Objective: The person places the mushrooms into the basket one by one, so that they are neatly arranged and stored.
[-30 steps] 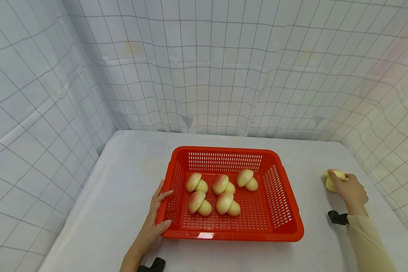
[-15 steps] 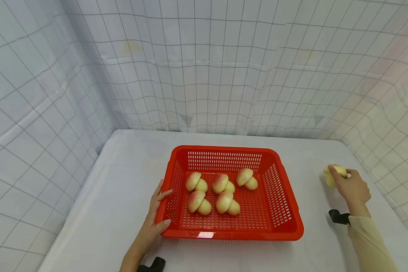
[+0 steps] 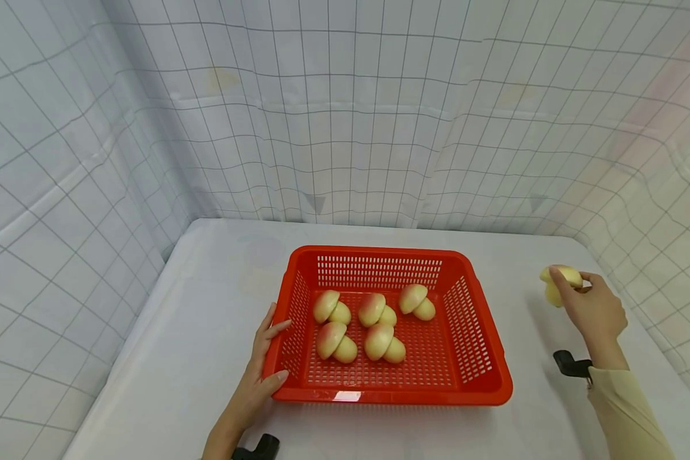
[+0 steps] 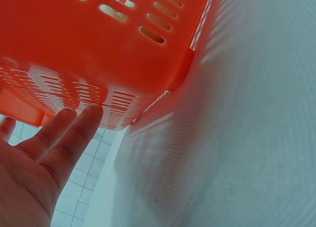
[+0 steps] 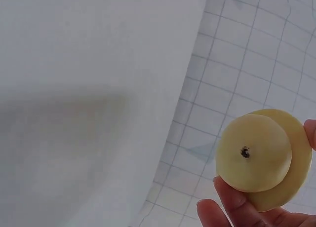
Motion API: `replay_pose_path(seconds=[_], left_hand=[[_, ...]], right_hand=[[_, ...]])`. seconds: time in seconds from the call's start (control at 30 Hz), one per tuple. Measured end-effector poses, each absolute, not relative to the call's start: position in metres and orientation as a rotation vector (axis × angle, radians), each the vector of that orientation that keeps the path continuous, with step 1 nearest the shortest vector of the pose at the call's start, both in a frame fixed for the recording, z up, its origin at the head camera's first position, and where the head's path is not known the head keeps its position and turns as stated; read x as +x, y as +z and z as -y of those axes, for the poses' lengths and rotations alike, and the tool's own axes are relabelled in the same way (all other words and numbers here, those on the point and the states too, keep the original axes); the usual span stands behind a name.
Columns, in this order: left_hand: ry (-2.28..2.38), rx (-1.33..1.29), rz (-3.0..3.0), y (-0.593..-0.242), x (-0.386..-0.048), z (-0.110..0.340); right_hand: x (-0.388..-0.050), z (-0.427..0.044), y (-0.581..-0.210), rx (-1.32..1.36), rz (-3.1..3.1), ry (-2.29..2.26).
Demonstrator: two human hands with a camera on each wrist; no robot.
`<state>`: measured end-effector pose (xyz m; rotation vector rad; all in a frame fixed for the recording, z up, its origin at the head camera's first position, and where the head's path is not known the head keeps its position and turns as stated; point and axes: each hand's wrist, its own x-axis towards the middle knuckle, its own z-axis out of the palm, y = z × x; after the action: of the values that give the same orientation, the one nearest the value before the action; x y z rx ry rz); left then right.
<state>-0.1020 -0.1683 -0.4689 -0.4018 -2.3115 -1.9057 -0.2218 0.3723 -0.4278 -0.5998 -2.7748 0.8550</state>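
A yellow toy mushroom (image 3: 554, 294) is held above the right side of the white table by my right hand (image 3: 597, 313), pinched between thumb and fingers. In the right wrist view, the mushroom (image 5: 254, 153) shows its round stem end with a small dark mark, the cap behind. My left hand (image 3: 257, 377) rests at the left side of a red plastic basket (image 3: 431, 377), its thumb and one finger over the rim. The left wrist view shows straight, spread fingers (image 4: 79, 133) against the basket's outer wall. Several yellow mushrooms (image 3: 381, 343) with reddish caps lie in the basket.
The white-covered table (image 3: 207, 306) stands between white grid-patterned curtains (image 3: 368, 140) at the back and sides. A black camera mount (image 3: 572, 364) is worn on the right wrist, another black mount (image 3: 259, 447) on the left.
My right hand has lifted the mushroom off the table, then moved it slightly up and to the left. My left hand and the basket stay in place.
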Motion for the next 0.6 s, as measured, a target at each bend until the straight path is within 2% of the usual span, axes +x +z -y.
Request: replay_pose_path(seconds=[0.6], left_hand=[[-1.887,-0.432,2.332,-0.469,-0.102,0.169]], right_hand=[[-0.195,-0.309,-0.378,-0.257,2.705,0.811]])
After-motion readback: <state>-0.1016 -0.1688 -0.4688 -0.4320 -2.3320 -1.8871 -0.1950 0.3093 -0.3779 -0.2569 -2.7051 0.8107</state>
